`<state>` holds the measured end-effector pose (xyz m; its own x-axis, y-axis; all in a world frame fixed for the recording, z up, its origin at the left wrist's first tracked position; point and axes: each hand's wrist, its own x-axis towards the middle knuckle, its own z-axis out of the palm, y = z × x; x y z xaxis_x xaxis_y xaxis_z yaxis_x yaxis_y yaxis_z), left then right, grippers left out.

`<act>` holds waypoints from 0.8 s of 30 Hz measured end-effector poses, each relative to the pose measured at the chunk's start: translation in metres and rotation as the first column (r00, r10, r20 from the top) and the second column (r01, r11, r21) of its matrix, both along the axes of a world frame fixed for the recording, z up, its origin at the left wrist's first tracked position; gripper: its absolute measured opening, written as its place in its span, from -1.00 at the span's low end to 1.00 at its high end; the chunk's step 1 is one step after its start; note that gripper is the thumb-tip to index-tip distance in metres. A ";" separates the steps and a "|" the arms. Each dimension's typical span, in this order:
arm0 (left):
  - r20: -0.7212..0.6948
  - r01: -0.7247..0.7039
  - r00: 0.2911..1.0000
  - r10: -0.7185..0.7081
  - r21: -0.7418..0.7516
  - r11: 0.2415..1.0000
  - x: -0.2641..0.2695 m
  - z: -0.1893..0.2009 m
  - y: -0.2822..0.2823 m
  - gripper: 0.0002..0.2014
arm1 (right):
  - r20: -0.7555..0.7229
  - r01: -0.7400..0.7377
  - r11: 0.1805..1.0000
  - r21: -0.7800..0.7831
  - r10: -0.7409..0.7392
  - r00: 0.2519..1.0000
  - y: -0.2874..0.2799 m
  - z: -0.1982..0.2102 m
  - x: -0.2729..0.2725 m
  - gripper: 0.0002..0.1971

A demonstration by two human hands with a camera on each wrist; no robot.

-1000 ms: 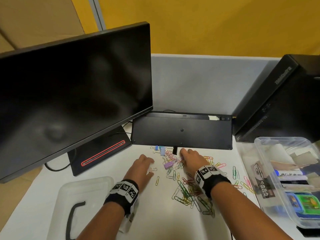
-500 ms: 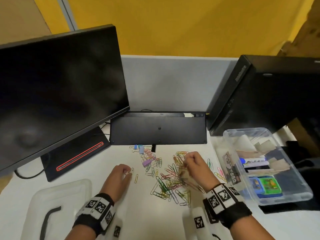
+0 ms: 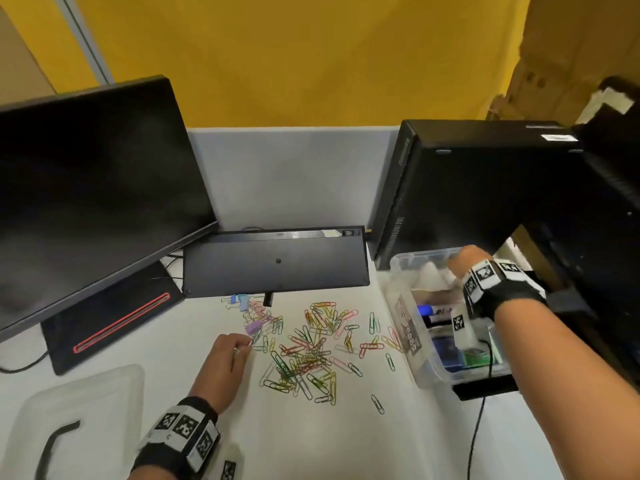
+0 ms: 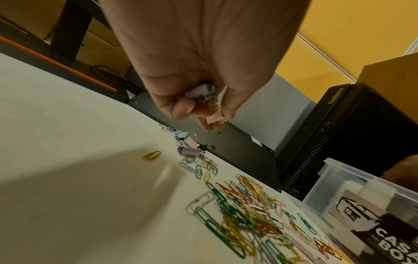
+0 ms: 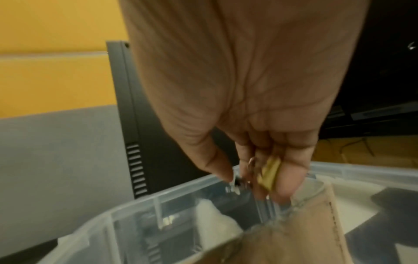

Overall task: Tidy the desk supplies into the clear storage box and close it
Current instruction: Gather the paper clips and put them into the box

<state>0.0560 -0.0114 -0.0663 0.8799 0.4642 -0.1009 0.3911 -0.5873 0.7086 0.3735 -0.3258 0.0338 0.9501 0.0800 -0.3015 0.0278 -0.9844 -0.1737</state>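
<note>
Small binder clips [image 4: 207,94] are gripped in the curled fingers of the left hand [image 3: 227,358], which is held just above the white worktop [image 3: 346,438] beside the scattered coloured paper clips [image 3: 308,358]. A yellow clip [image 5: 270,174] is pinched in the right hand [image 3: 465,259] over the far end of the open clear storage box [image 3: 401,306]. The lid [image 3: 79,410] is seen lying at the near left.

Looks like an office cubicle: a black monitor [image 3: 97,188] on its stand, a keyboard [image 3: 275,261] tipped up against a grey partition panel [image 3: 294,174], and a ThinkCentre desktop tower [image 3: 485,188] (logo readable from the left wrist) on a white desk [image 3: 311,445] littered with coloured paper clips [image 3: 311,355].
</note>
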 end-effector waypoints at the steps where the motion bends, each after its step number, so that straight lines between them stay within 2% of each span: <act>1: -0.005 0.001 1.000 -0.001 -0.002 1.000 0.000 0.002 -0.003 -0.88 | -0.027 -0.011 1.000 -0.005 0.011 1.000 0.002 0.004 0.001 -0.65; 5: -0.005 0.012 1.000 -0.012 -0.011 1.000 -0.004 0.004 -0.015 -0.88 | -0.070 -0.170 0.980 -0.101 0.163 0.984 0.004 0.007 -0.005 -0.58; 6: -0.009 0.017 1.000 -0.017 -0.013 1.000 -0.005 0.004 -0.018 -0.87 | -0.051 -0.153 0.986 -0.073 0.149 0.987 0.000 0.005 -0.009 -0.60; 10: -0.023 0.075 0.997 -0.075 -0.020 0.997 -0.009 0.007 -0.036 -0.87 | 0.012 -0.037 0.965 0.260 0.036 0.999 -0.037 -0.004 -0.047 -0.62; 11: -0.023 0.101 0.995 -0.102 -0.018 0.995 -0.007 0.009 -0.043 -0.88 | 0.016 -0.035 0.958 0.285 0.031 0.999 -0.048 -0.007 -0.061 -0.61; 13: -0.018 0.159 0.987 -0.159 -0.026 0.987 0.001 0.020 -0.060 -0.89 | 0.039 -0.061 0.973 0.222 0.054 0.998 -0.068 -0.017 -0.086 -0.55; 15: -0.019 0.224 0.974 -0.224 -0.019 0.974 0.018 0.034 -0.080 -0.88 | 0.092 -0.043 0.992 0.115 0.033 0.995 -0.080 -0.030 -0.100 -0.45; 18: 0.018 0.341 0.940 -0.342 0.044 0.939 0.060 0.056 -0.115 -0.82 | 0.191 0.023 0.998 0.063 -0.034 0.981 -0.081 -0.044 -0.112 -0.37; 21: 0.074 0.445 0.884 -0.462 0.169 0.879 0.116 0.077 -0.155 -0.76 | 0.281 0.041 0.994 0.097 -0.067 0.957 -0.078 -0.054 -0.118 -0.35; 24: 0.004 0.505 0.847 -0.531 0.305 0.808 0.179 0.088 -0.198 -0.77 | 0.291 0.041 0.989 0.140 -0.081 0.953 -0.079 -0.056 -0.119 -0.36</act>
<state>0.2345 -0.2093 0.0216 0.9966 -0.0663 0.0488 -0.0818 -0.8638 0.4972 0.2544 -0.4053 -0.0221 0.9992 0.0389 0.0021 0.0378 -0.9549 -0.2946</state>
